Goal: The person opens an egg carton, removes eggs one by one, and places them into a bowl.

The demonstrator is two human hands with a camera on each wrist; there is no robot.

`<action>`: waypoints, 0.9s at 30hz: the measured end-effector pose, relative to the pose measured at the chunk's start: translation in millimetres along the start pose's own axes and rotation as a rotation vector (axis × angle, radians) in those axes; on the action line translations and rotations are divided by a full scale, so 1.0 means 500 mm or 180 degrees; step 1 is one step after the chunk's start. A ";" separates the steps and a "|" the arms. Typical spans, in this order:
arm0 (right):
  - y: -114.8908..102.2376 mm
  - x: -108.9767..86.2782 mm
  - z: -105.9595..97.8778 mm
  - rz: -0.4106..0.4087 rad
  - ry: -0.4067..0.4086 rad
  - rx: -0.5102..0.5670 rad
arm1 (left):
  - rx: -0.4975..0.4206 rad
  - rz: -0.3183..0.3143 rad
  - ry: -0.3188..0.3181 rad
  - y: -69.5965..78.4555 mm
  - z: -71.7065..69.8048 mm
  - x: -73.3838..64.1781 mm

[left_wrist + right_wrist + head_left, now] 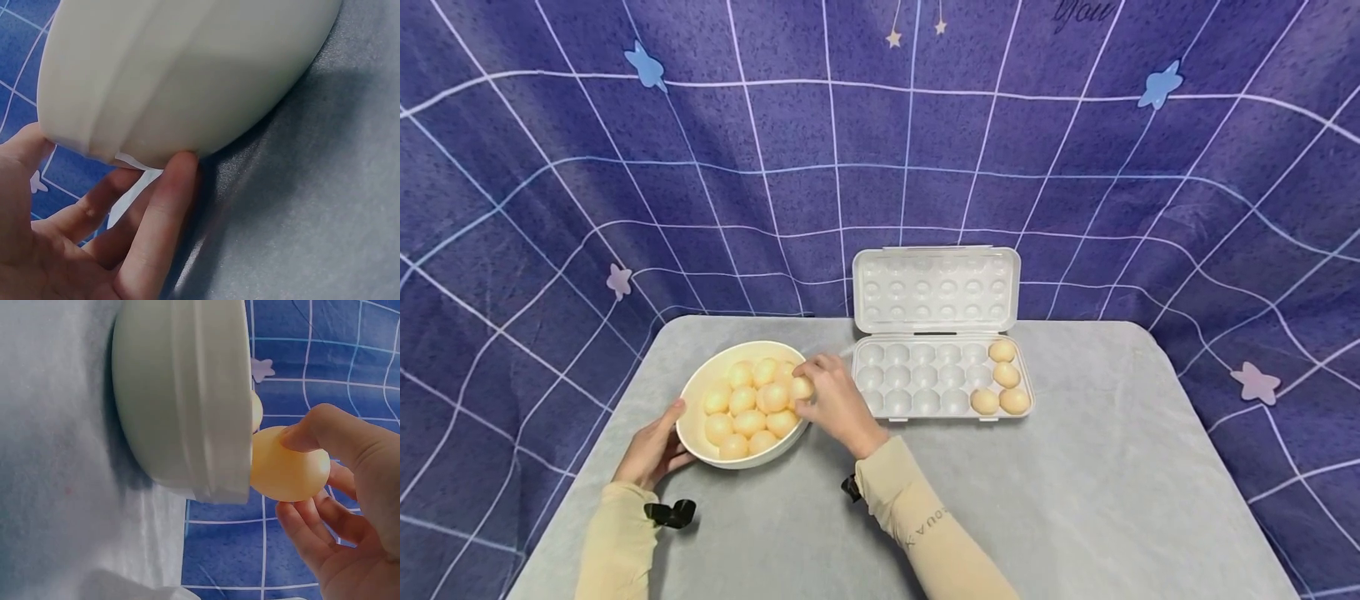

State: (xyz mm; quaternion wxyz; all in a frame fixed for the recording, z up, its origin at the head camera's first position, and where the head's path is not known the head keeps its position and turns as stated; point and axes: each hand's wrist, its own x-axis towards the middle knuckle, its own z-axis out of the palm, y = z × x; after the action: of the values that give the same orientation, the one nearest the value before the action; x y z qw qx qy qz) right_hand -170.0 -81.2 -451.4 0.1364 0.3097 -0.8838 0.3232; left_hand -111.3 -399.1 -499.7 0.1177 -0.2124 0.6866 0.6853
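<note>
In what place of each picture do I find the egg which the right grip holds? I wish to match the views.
Head: the held egg is slightly left of centre, below mid-height.
Left wrist: it is not in this picture.
Right wrist: it is right of centre, just below mid-height.
Shared landmark: the pale bowl, visible in all three views.

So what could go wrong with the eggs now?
The right hand holds an egg at the edge of the bowl, so it might slip or knock the bowl and crack. The other eggs sit close together, so they could bump. The left hand holds the bowl's side; a hard push might tip it.
</note>
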 end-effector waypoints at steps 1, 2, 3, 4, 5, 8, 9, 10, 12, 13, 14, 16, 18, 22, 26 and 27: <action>-0.001 0.000 0.004 -0.0006 -0.0011 0.0010 | 0.0006 -0.0010 0.0007 -0.002 -0.001 -0.002; -0.002 0.000 0.007 -0.0018 -0.0021 0.0028 | 0.0009 -0.0022 0.0015 -0.004 -0.002 -0.003; -0.003 -0.001 0.010 -0.0029 -0.0036 0.0023 | 0.0016 -0.0034 0.0025 -0.006 -0.002 -0.005; -0.004 -0.001 0.014 -0.0045 -0.0042 0.0020 | 0.0020 -0.0044 0.0032 -0.008 -0.002 -0.006; -0.004 -0.002 0.017 -0.0064 -0.0040 0.0010 | 0.0024 -0.0049 0.0037 -0.009 -0.003 -0.007; -0.002 -0.004 0.025 -0.0131 -0.0030 -0.0050 | 0.0015 -0.0059 0.0046 -0.012 -0.002 -0.007; -0.001 -0.004 0.027 -0.0140 -0.0042 -0.0084 | 0.0008 -0.0056 0.0045 -0.012 -0.001 -0.006; 0.000 -0.004 0.029 -0.0148 -0.0056 -0.0104 | 0.0002 -0.0053 0.0045 -0.012 0.000 -0.006; 0.001 -0.004 0.033 -0.0157 -0.0094 -0.0120 | -0.0003 -0.0044 0.0041 -0.012 0.001 -0.005; 0.001 -0.004 0.035 -0.0164 -0.0110 -0.0125 | 0.0000 -0.0041 0.0040 -0.012 0.001 -0.004; 0.001 -0.004 0.036 -0.0166 -0.0129 -0.0115 | 0.0002 -0.0040 0.0041 -0.012 0.001 -0.003; 0.001 -0.004 0.038 -0.0177 -0.0152 -0.0104 | 0.0015 -0.0037 0.0042 -0.011 0.001 -0.002; 0.000 -0.003 0.041 -0.0197 -0.0158 -0.0095 | 0.0028 -0.0035 0.0043 -0.010 0.001 -0.002; -0.001 -0.004 0.043 -0.0233 -0.0162 -0.0103 | 0.0043 -0.0036 0.0044 -0.006 0.001 0.000; -0.002 -0.004 0.043 -0.0228 -0.0191 -0.0090 | 0.0026 -0.0039 0.0040 -0.003 0.000 0.001; -0.003 -0.004 0.043 -0.0225 -0.0197 -0.0088 | 0.0022 -0.0033 0.0037 -0.002 0.000 0.001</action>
State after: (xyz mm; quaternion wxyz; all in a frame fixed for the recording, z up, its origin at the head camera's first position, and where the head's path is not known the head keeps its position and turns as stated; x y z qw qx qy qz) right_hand -168.6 -95.4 -467.8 0.1246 0.3487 -0.8805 0.2961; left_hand -111.1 -399.0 -500.6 0.1181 -0.2196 0.6886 0.6810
